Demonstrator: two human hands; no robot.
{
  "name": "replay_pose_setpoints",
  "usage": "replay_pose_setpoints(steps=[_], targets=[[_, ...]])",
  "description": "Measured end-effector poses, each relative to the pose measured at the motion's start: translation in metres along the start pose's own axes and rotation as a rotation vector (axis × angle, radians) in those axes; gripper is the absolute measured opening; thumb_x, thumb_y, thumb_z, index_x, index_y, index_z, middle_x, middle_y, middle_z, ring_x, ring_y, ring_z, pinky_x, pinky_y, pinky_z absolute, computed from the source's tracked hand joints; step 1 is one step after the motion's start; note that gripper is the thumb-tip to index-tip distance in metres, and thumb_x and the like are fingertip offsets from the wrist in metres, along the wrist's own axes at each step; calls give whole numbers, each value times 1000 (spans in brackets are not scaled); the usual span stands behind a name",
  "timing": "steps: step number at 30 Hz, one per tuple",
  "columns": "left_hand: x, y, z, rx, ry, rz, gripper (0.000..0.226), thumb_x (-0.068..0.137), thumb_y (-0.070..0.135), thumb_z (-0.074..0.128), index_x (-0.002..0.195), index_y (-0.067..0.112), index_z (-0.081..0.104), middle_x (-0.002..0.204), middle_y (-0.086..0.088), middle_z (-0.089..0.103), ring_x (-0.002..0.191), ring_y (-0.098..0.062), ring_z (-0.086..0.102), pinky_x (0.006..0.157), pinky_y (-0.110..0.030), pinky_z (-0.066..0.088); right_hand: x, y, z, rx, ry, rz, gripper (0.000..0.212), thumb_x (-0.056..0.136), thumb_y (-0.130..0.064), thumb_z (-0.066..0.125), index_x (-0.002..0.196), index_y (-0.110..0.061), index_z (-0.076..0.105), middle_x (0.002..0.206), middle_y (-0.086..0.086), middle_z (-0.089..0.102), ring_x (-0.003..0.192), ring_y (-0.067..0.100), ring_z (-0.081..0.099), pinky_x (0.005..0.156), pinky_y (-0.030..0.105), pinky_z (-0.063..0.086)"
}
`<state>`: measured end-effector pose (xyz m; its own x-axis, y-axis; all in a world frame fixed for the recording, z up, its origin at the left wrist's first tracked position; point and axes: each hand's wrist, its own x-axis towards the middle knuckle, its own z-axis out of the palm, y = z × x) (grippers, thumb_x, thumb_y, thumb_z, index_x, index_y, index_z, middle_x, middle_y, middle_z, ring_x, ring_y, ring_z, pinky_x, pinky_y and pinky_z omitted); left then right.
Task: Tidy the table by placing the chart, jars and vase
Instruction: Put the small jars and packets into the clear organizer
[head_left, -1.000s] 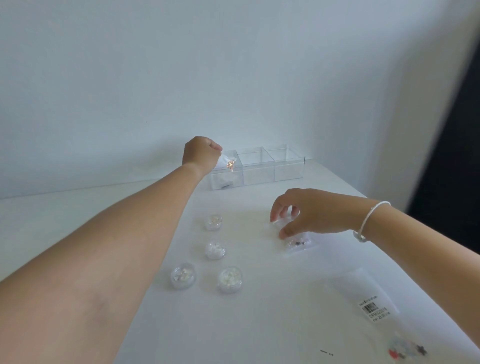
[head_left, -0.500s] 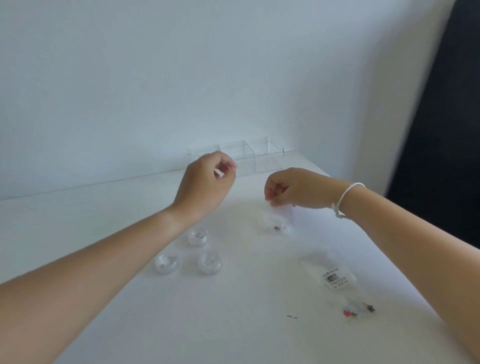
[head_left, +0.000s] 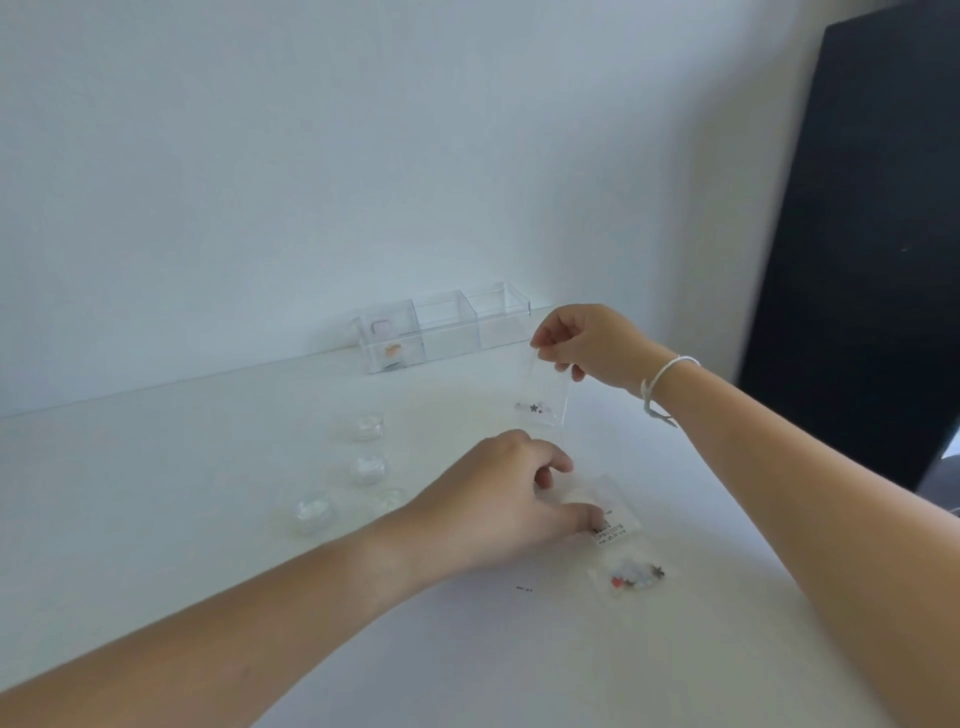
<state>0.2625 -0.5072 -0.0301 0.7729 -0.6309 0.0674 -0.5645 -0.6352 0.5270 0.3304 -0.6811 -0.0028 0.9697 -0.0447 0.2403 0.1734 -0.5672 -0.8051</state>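
Right hand (head_left: 587, 343) grip pinches a clear sachet (head_left: 548, 400) of small charms above the surface (head_left: 208, 519); left hand (head_left: 498, 512) grip presses a barcode-labelled sachet (head_left: 618, 540), text unreadable. Four jars (head_left: 370, 467) stand left of it.

Illumination: soft, even, cool-toned daylight. Shadows on the worktop (head_left: 156, 519) are faint. Image is slightly soft; wide-angle distortion bends edges.
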Motion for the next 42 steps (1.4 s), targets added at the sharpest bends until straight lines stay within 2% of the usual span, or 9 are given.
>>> replay_pose_setpoints(steps=[4, 11, 14, 18, 24, 31, 36, 40, 42], targets=[[7, 2, -2, 46, -20, -27, 45, 71, 50, 69, 109, 27, 60, 85, 16, 45, 70, 4, 44, 61, -9, 31, 1, 1, -1, 34, 60, 0, 28, 80, -3, 55, 64, -25, 58, 63, -8, 54, 54, 7, 51, 41, 8, 41], [19, -1, -12, -20, -124, -85, 38, 69, 39, 75, 99, 26, 57, 80, 16, 45, 68, 1, 45, 56, -14, 34, 6, 6, -1, 41, 111, -6, 28, 81, -2, 56, 65, -24, 57, 63, -7, 52, 55, 7, 51, 40, 7, 41], [21, -7, -16, -68, -123, -74, 31, 71, 32, 75, 93, 27, 54, 82, 14, 49, 66, -1, 46, 54, -14, 36, 10, 7, -1, 64, 143, -12, 29, 81, -1, 55, 64, -24, 57, 62, -6, 52, 43, -1, 52, 38, 7, 40], [23, -19, -27, -170, -55, -72, 20, 76, 19, 70, 83, 30, 55, 78, 11, 58, 63, -4, 50, 47, -8, 36, 18, 9, 0, 100, 204, -17, 33, 81, 3, 48, 67, -25, 57, 67, -6, 56, 50, 2, 53, 40, 8, 42], [33, -37, -66, -268, 108, -92, 19, 81, 12, 61, 79, 31, 62, 76, 7, 60, 71, -13, 54, 68, -30, 45, 44, 6, 3, 112, 387, -77, 24, 83, -1, 47, 75, -21, 58, 71, -6, 54, 53, 5, 52, 39, 5, 38], [57, -57, -106, -306, 269, -51, 17, 84, 11, 58, 84, 27, 64, 78, 5, 61, 71, -17, 54, 71, -31, 47, 103, -11, 7, -121, 502, -294, 21, 84, -1, 48, 80, -16, 62, 83, -5, 58, 65, 1, 48, 58, 0, 36], [80, -66, -122, -300, 347, -27, 18, 85, 11, 56, 84, 27, 63, 84, 2, 62, 76, -18, 56, 79, -34, 52, 140, -13, 14, -271, 403, -310, 26, 82, 1, 44, 82, -15, 65, 86, -3, 60, 77, 15, 51, 69, 25, 39], [99, -70, -133, -257, 402, 13, 19, 85, 10, 56, 83, 29, 61, 78, 4, 59, 67, -13, 54, 64, -15, 48, 151, 1, 20, -281, 300, -216, 29, 79, 1, 45, 75, -20, 65, 83, -1, 64, 75, 16, 56, 64, 25, 42], [109, -71, -137, -257, 428, 26, 19, 84, 9, 55, 84, 27, 62, 75, 4, 57, 67, -12, 53, 64, -17, 49, 152, 5, 24, -265, 249, -183, 26, 78, -2, 50, 71, -23, 62, 78, -4, 63, 74, 14, 54, 61, 18, 40]])
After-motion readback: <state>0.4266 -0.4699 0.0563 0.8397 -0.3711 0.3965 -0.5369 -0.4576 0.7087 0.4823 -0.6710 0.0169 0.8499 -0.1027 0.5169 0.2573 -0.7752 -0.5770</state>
